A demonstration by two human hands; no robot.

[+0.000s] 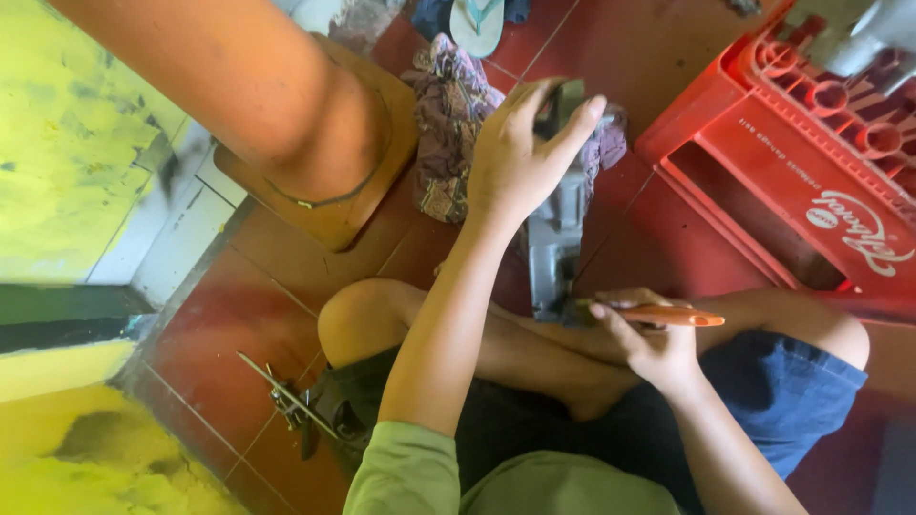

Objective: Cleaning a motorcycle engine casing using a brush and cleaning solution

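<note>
Steadying a grey metal part [556,234] with the left hand [520,157]: palm and fingers clamp over its far end, thumb on one side, fingers curled over the top, a closed hold on the part. The part stands on the floor between the crossed legs, leaning slightly away from the person.

Right hand [649,343]: closed around an orange-handled tool [668,316], handle pointing away from the part, working end meeting the part's near lower end just below the left-hand grip. The tip itself is dark and small; its kind cannot be told.

Handling, as judged: the left hand should press down and hold the part firmly against the floor so it does not twist under the tool; the tool seems best kept in line with the spot it meets, the fingers above kept out of its path should it slip.

Around the grip:
- Patterned cloth [448,124], crumpled, just beyond and beside the left hand, partly under the part.
- Red plastic crate [811,181], on the far side of the right hand.
- Orange wooden stool [334,205], beyond the left forearm, another person's leg [248,86] across it.
- Metal tools [291,401], near the left knee.
- Sandal [475,24], well beyond the cloth.

Surface: red tile floor [219,334], pale grout lines. Yellow painted wall [67,143], worn and patchy.
</note>
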